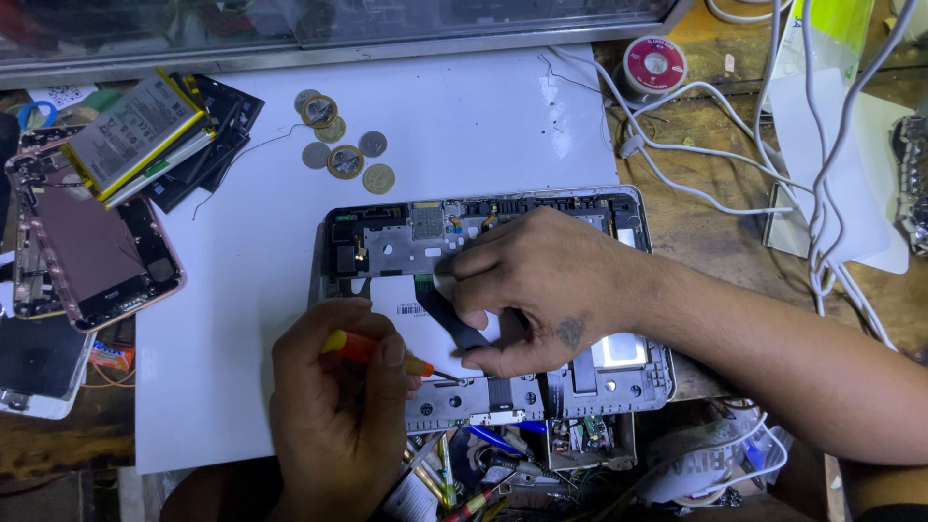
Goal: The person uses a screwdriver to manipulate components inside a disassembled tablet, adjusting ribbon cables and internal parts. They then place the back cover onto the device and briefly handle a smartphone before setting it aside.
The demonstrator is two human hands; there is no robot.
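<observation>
Over the opened tablet (387, 242), my left hand (333, 406) pinches a screwdriver (372, 350); my right hand (541, 290) presses the black ribbon cable (454, 321), fingers curled.

A single head-worn camera is looking steeply down at the worktop (222, 387) from close above, facing away from the wearer's body. The hands are entering from the lower edge and the right side, filling the centre and lower middle of the frame. The far edge of the worktop is running along the top of the frame. No second view is sharing the scene.
</observation>
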